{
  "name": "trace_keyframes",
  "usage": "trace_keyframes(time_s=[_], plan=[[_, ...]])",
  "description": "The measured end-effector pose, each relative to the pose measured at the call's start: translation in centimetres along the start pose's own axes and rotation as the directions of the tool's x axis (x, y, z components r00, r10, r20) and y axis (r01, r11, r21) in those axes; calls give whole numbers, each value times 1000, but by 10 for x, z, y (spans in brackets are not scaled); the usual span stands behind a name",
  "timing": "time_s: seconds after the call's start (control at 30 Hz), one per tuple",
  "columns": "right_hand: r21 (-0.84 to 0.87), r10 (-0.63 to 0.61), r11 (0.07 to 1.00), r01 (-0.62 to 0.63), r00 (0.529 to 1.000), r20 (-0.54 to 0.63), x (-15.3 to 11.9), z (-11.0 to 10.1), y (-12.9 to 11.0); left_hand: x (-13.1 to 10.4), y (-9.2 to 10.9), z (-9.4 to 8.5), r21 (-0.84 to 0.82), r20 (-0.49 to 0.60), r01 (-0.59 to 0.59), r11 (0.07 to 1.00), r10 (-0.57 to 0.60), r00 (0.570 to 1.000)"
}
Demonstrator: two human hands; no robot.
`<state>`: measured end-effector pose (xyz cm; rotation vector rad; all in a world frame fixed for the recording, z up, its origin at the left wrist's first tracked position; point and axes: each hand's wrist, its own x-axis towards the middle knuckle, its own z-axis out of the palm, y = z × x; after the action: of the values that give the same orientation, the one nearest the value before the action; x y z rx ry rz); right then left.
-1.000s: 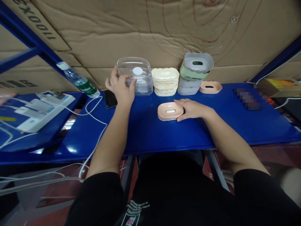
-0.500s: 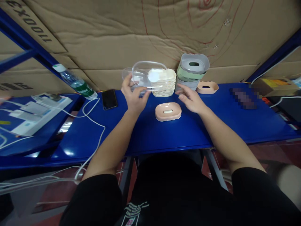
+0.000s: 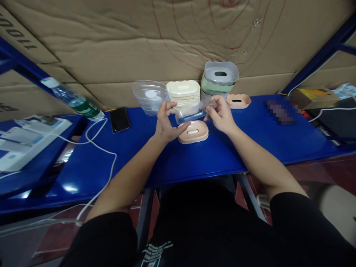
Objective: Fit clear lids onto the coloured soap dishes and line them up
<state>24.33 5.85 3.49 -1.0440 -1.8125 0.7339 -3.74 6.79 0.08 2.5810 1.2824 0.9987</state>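
Note:
My right hand (image 3: 221,114) pinches one end of a clear plastic cover (image 3: 189,116), which is tilted above the table. My left hand (image 3: 167,125) is at the cover's other end, thumb and fingers spread apart; whether it touches the cover is hard to tell. Just below lies a peach oval soap dish (image 3: 193,133), wavy edge downward, a cream piece showing through its slot. Behind my hands stand a stack of clear covers (image 3: 150,91), a stack of cream wavy-edged trays (image 3: 183,89) and a stack of grey and green soap dishes (image 3: 221,76).
Another peach dish (image 3: 239,101) lies right of the stacks. On the left are a phone (image 3: 120,119), a water bottle (image 3: 75,100), a white cable (image 3: 114,163) and a power strip (image 3: 36,142). A cardboard wall (image 3: 111,48) closes off the back of the blue table (image 3: 200,163).
The clear cover has come down and right, from my left hand into my right hand's grip. My left hand has opened and lowered. The view has shifted slightly.

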Motion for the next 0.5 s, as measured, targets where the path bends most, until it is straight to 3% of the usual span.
trace_keyframes(time_s=[0.17,0.27,0.37,0.5], plan=[[-107,-272,958,265,960,-58,-3,3,10,1,10,2,-14,49,-130,991,131,990],[-183,-422,891,415,907,-1,-1,0,9,2,5,0,28,-27,-137,990,138,990],[-179,-468,851,493,868,168,1,-3,8,4,-7,-3,53,-134,-125,991,132,982],[-131,-419,870,476,852,313,1,-4,11,5,-18,-5,103,-140,-112,988,126,982]])
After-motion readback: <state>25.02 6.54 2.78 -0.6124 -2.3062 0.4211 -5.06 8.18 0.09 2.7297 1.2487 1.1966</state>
